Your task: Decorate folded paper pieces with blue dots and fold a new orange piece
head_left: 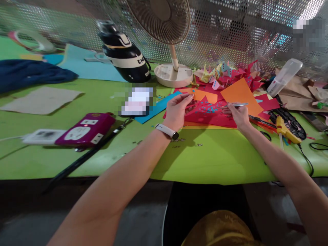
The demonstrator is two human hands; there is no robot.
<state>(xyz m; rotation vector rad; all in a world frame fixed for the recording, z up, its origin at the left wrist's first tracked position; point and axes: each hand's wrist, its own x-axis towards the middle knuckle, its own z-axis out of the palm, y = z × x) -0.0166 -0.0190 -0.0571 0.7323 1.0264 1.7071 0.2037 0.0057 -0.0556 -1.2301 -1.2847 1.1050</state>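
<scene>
My right hand [238, 114] is closed around slim metal tweezers [242, 105], whose tips point left over many tiny blue paper bits [210, 108]. Those bits lie scattered on a red paper sheet [212, 120]. At the left side of the sheet, my left hand [178, 108] has thumb and forefinger pinched together; what is between them is too small to make out. Behind the fingertips lies an orange paper strip [208, 95]. A larger orange sheet [241, 95] rests beyond my right hand, and a blue paper strip [160, 106] extends left of my left hand.
Folded paper pieces [230, 73] are heaped at the back. A yellow glue gun [285, 130] with a cord lies at right. A fan [173, 77], a dark bottle [128, 56], a blurred phone [137, 101] and a purple power strip [87, 130] stand or lie on the green table [205, 157].
</scene>
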